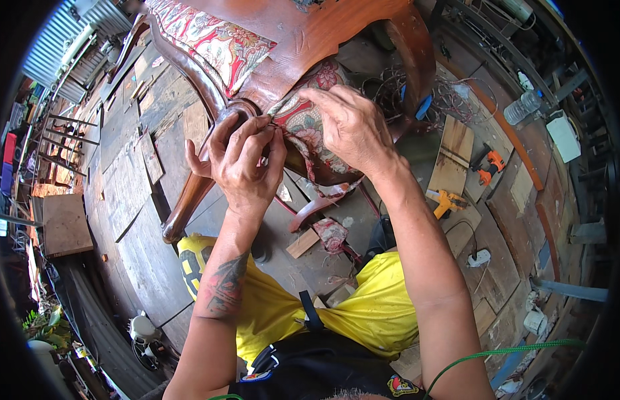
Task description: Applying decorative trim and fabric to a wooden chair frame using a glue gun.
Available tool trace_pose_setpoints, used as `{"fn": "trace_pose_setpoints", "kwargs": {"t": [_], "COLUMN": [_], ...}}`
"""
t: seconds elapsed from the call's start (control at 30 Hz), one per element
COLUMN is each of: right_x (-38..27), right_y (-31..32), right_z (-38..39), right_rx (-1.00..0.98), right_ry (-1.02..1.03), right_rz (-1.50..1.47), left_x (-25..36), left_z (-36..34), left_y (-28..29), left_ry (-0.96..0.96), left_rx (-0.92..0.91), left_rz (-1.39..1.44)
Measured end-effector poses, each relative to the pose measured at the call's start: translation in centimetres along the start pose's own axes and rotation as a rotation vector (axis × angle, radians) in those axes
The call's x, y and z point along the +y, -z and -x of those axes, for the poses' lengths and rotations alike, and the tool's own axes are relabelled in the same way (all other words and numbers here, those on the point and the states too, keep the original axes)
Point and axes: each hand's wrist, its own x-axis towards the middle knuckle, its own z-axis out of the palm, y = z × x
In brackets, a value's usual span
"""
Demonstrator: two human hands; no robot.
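A carved, polished wooden chair frame (190, 207) stands in front of me, with red-and-cream floral fabric (217, 50) on it. My left hand (245, 157) is beside the curled end of the wooden arm, thumb and forefinger pinched on a twisted cord (305, 152). From there the cord hangs in a loop over a floral upholstered panel (327, 147). Over that panel my right hand (350, 127) is raised, its thumb and forefinger brought together. Whatever is between those fingertips is too small to make out.
An orange-and-black tool (490, 165) and a yellow-orange gun-shaped tool (447, 203) lie on boards at the right. Near them are a clear plastic bottle (522, 107), a white power socket (479, 258) and tangled strands (390, 90). A wooden box (67, 225) stands at the left.
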Motion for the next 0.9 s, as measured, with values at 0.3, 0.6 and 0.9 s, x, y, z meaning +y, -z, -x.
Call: {"fn": "trace_pose_setpoints", "kwargs": {"t": [0.3,0.6,0.9], "right_x": [0.3,0.6,-0.5], "right_y": [0.2,0.1,0.2], "right_z": [0.2,0.2,0.1], "right_rx": [-0.028,-0.024,-0.055], "right_ry": [-0.040,-0.025,0.041], "right_rz": [0.010,0.004,-0.006], "left_x": [0.8,0.1,0.3], "left_z": [-0.4,0.0,-0.2], "left_y": [0.5,0.0,0.3], "left_ry": [-0.005,-0.012,-0.013], "left_rx": [-0.026,0.004,-0.009], "left_rz": [-0.052,0.017,-0.013]}}
